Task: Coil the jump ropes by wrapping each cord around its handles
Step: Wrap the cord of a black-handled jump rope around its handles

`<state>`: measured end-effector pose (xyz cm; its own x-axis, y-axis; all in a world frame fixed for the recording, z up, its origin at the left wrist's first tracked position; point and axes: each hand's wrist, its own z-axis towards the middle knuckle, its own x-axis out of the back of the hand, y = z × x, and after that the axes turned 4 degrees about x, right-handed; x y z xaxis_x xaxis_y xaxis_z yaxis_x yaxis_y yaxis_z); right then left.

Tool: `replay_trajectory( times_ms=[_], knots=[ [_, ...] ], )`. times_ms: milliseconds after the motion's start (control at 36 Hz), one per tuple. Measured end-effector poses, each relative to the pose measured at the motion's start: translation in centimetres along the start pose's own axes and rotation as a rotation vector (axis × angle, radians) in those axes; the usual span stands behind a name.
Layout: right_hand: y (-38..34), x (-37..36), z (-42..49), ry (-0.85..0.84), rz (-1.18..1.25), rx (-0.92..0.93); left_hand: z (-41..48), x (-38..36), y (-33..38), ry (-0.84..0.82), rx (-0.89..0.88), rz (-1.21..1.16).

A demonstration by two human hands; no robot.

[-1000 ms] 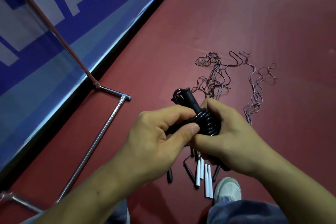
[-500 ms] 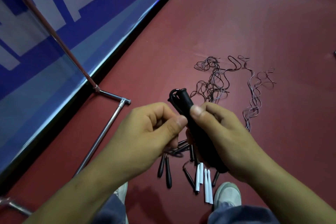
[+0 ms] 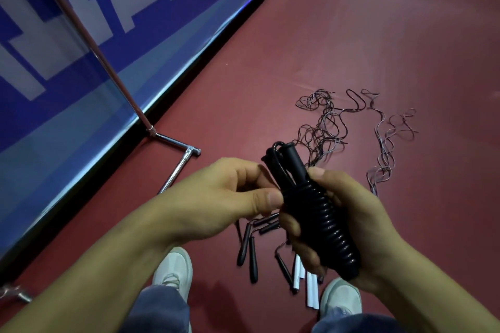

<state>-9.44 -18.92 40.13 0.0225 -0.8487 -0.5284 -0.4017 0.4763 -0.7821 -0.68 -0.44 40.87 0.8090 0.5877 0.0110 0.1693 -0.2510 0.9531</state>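
**Last turn is the weak point**

Your right hand holds the black jump rope in the air above the dark red floor, in front of you. Its fingers are curled round the lower half of the paired handles, with the thumb laid along the far side. The cord sits in tight, even turns over most of the handles' length.

Your left hand is closed in a pinch. Thumb and forefinger meet at the topmost turn, on what appears to be the free end of the cord.

The risk sits in that pinch. If you let go before the end is tucked under a turn or through the small loop at the top, the springy cord will likely unwind from the top down. If your right-hand grip slackens, the two handles may slide against each other and loosen every turn.

The bundle's long axis is tilted. The butt ends point back toward your right wrist. The cord ends point up and away from you, slightly left, toward the tangle of thin loose cords on the floor.

More work lies below: slim black handles and white handles, just beside your pale shoes. A dropped bundle could land in that pile.
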Motion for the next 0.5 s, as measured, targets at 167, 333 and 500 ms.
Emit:
replay_trajectory(
  times_ms=[167,333,500],
  knots=[
    [0.6,1.0,1.2,-0.123,-0.048,-0.057,-0.5,0.7,0.6,-0.065,0.001,0.177],
    [0.4,0.8,0.4,-0.229,-0.119,-0.078,-0.9,0.9,0.4,-0.064,0.005,0.312],
    [-0.6,0.8,-0.2,-0.437,-0.205,-0.250,-1.1,0.6,0.3,-0.110,-0.011,0.580]
  ],
)
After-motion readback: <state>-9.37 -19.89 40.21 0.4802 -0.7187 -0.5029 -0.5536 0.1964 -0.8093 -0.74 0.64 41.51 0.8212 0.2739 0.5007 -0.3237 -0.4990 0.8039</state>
